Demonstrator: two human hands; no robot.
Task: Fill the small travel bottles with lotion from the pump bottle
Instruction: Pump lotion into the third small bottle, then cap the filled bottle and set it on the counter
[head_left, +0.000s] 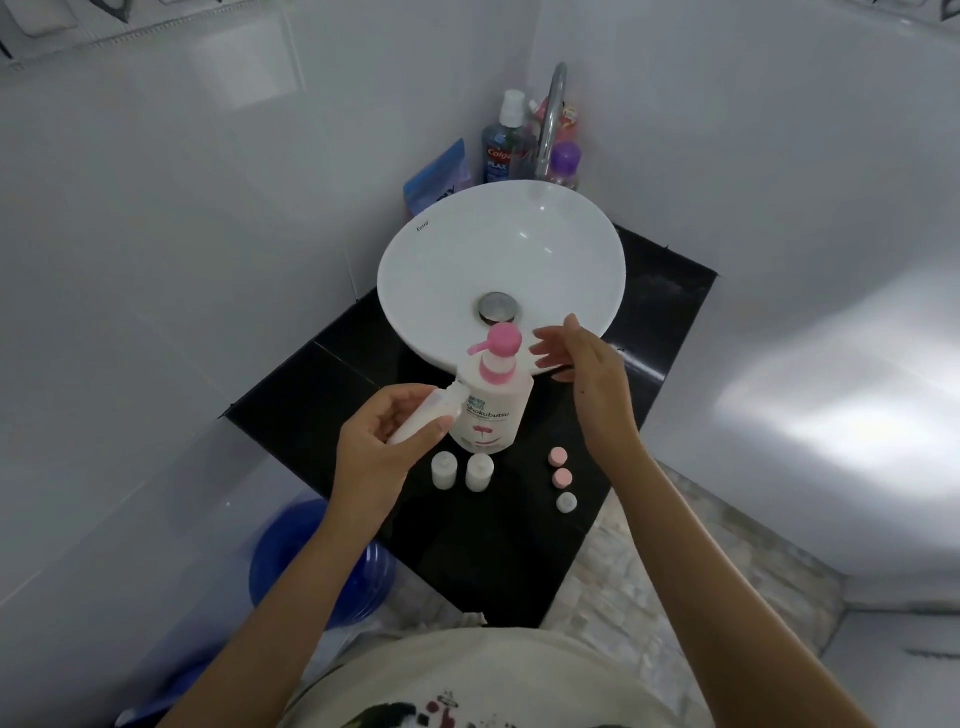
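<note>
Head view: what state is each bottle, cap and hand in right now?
Pump bottle: upright, pump on.
Held travel bottle: uncapped, tilted, mouth under the nozzle.
Two travel bottles: upright, uncapped.
Three caps: off, on the counter.
Left hand: gripping the held bottle.
Right hand: open, beside the pump.

White glossy wall tiles (156, 218) are reflecting soft light in the corner. A black counter (670, 291) is carrying a white round basin (415, 260) under a chrome tap (551, 114). Pale stone flooring (675, 582) is showing below.
</note>
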